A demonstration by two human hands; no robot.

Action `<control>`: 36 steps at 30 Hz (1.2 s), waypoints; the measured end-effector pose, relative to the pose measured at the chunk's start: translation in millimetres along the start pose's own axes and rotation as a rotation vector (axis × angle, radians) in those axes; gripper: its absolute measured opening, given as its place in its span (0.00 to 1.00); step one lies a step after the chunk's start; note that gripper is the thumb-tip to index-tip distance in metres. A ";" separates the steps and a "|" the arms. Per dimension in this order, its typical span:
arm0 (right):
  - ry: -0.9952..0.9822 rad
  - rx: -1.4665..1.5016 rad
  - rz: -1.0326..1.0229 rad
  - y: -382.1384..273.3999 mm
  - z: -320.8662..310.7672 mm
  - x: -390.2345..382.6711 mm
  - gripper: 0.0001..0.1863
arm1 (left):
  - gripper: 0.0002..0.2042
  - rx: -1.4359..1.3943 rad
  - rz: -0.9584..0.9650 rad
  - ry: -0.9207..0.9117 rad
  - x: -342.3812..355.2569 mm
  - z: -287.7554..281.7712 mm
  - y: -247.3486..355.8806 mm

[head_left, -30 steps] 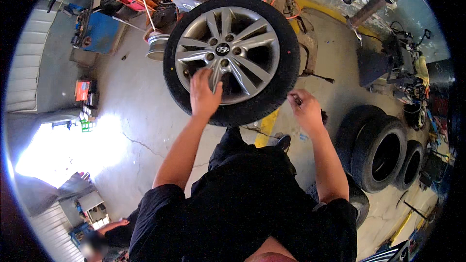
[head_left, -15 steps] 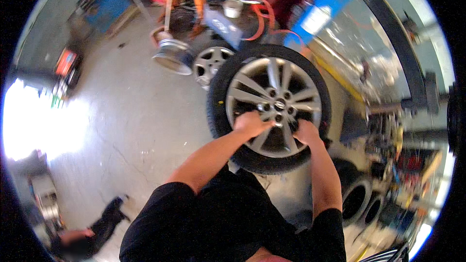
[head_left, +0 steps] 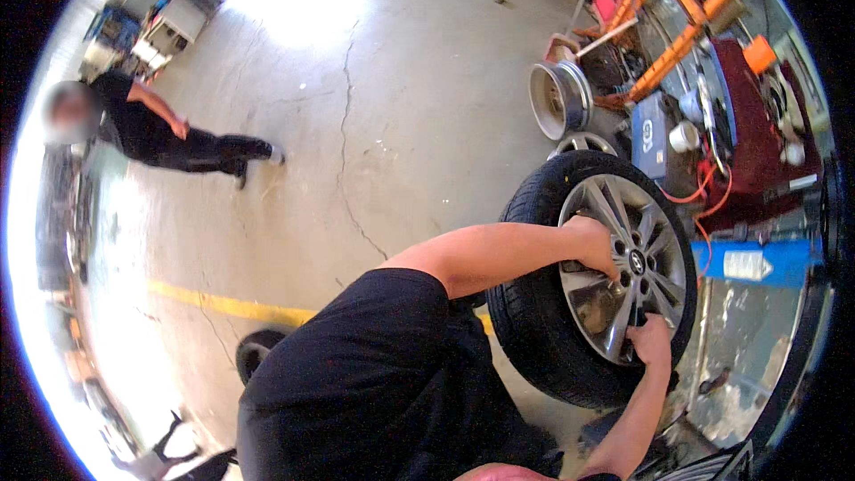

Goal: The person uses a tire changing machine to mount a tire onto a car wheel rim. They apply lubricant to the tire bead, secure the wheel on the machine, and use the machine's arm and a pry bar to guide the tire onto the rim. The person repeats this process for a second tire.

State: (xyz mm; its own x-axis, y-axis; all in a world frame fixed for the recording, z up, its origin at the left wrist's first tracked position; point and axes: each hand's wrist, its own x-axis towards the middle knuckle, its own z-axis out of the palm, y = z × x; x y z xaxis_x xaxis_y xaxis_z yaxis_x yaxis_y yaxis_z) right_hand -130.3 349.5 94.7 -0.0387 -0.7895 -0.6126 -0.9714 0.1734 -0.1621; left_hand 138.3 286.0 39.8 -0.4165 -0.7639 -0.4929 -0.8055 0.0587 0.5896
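Observation:
A car wheel (head_left: 543,303), a black tyre on a silver multi-spoke alloy rim, is tilted in front of me on the right. My left hand (head_left: 592,247) reaches in between the spokes on the near-left side, its fingers closed round a spoke by the hub. Lower on the same rim, my right hand (head_left: 652,340) hooks its fingers through another spoke gap. Both hands grip the one wheel. The fingertips behind the spokes are hidden.
Beyond the wheel stand a bare rim (head_left: 557,100), another silver wheel (head_left: 583,143), a blue-grey case (head_left: 650,138) and an orange metal frame (head_left: 681,36). A red hose (head_left: 706,200) trails by a blue beam (head_left: 775,264). At left, a co-worker (head_left: 169,138) stands; a tyre (head_left: 256,353) lies near a yellow floor line (head_left: 223,303).
My view has swung left, so the wheel now appears farther right and more side-on. Both hands keep their hold on the spokes. The co-worker shows more fully at the left.

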 end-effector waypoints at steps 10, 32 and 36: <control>-0.106 -0.225 -0.245 -200.5 56.2 13.0 0.22 | 0.47 -0.218 -0.239 0.170 -114.4 -7.3 -189.5; -0.612 -0.924 -0.889 -906.5 643.8 282.7 0.22 | 0.49 -0.734 -1.181 0.297 -367.0 146.5 -964.8; -0.572 -0.863 -1.005 -951.7 736.6 312.9 0.26 | 0.51 -0.757 -1.321 0.388 -373.8 184.7 -1037.8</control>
State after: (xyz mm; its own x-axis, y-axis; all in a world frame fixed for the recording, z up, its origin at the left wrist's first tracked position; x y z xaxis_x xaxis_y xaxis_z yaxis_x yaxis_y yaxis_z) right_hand 954.7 371.1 -512.6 0.6303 0.0149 -0.7762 -0.3740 -0.8703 -0.3204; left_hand 1052.1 629.4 -506.0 0.6100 -0.1316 -0.7814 -0.0588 -0.9909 0.1210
